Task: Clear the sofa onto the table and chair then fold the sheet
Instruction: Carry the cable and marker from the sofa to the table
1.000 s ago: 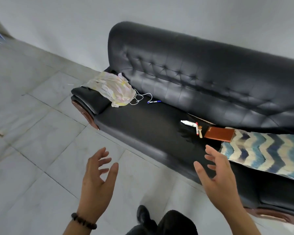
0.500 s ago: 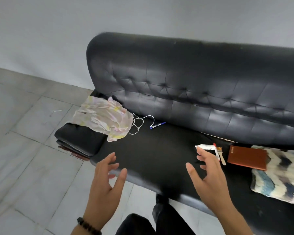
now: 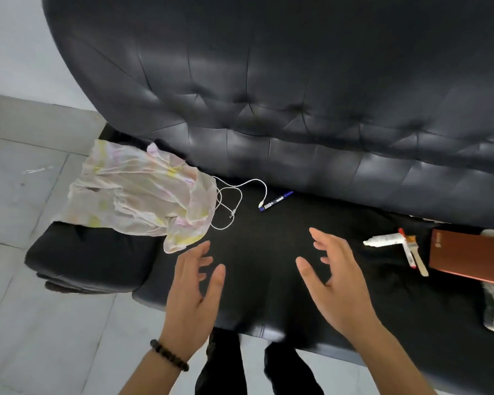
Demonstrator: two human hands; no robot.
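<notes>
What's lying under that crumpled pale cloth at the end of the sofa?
The cloth drapes over the sofa's black armrest and seat edge. A white cable loops beside its right edge, seemingly running under it. Anything else beneath is covered.

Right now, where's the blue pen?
In the head view the pen lies on the sofa seat by the backrest, just right of the cable's end.

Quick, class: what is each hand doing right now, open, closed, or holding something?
Left hand: open, fingers spread, holding nothing, above the sofa seat.
Right hand: open, fingers spread, holding nothing, above the seat.
</notes>
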